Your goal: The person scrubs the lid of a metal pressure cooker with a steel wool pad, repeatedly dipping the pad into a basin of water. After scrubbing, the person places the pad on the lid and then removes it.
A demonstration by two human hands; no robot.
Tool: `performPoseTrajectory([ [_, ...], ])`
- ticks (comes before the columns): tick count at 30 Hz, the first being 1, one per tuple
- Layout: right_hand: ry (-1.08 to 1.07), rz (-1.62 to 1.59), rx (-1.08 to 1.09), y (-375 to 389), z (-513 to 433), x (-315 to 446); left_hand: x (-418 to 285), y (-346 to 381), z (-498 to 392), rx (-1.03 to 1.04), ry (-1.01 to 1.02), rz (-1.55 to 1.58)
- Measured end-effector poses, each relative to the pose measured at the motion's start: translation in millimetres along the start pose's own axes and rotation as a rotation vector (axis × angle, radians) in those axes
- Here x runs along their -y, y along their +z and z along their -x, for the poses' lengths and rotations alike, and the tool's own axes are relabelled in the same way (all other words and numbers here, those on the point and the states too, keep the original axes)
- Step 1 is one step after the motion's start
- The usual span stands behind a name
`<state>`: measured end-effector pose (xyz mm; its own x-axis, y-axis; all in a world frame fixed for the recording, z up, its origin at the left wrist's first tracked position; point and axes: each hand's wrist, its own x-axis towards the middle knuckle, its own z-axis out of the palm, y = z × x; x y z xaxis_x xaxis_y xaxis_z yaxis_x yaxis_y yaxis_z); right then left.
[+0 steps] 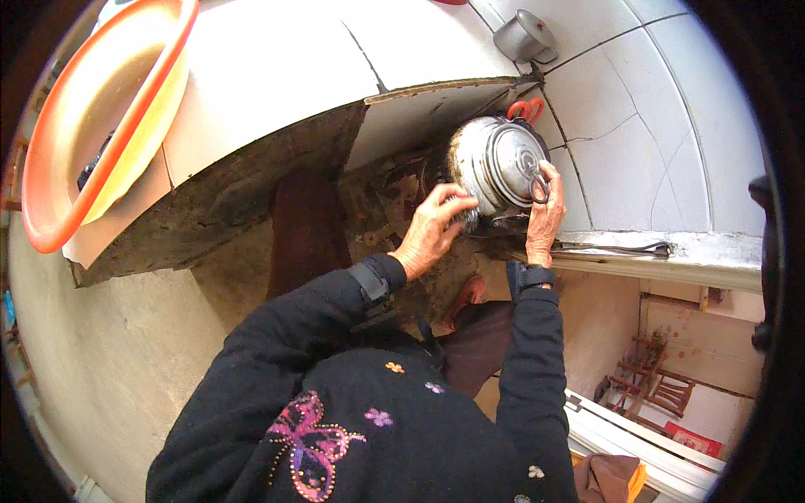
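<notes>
A metal kettle (pixel 481 160) with stained sides and a ringed lid (pixel 519 157) sits in the recess beside the tiled counter, tilted as I see it. My left hand (pixel 437 226) presses a metal scouring pad (pixel 464 217) against the kettle's lower side; the fingers partly cover the pad. At the lid's near edge, my right hand (pixel 546 207) has its fingers on a dark metal loop (pixel 539 188) and steadies the kettle. Behind the kettle show red loop handles (pixel 526 110), like those of scissors. What lies under the kettle is dark and mostly hidden.
An orange plastic basin (pixel 47 214) stands at the left on the white tiled counter (pixel 270 69). A metal mug (pixel 525 38) is at the back right. Dark tongs (pixel 616 249) lie on the right ledge. Below are a red shoe (pixel 466 302) and, farther right, wooden chairs (pixel 670 393).
</notes>
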<state>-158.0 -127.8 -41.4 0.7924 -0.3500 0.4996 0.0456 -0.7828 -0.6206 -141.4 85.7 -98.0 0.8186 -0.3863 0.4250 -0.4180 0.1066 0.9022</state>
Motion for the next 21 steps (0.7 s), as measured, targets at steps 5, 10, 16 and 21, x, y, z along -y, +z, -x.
performPoseTrajectory([
  [5, 0.010, 0.032, 0.004, 0, 0, 0, 6, -10, -21, -0.196, 0.034, -0.051],
  [10, 0.041, 0.031, -0.003, 0, 0, 2, 30, -13, -53, -0.181, -0.095, -0.055],
  [16, -0.005, 0.068, -0.016, -1, 0, 1, 69, -17, -117, -0.093, 0.033, -0.148],
  [21, -0.019, 0.055, 0.001, -3, -4, -1, 89, -6, -155, -0.004, 0.022, -0.303],
])
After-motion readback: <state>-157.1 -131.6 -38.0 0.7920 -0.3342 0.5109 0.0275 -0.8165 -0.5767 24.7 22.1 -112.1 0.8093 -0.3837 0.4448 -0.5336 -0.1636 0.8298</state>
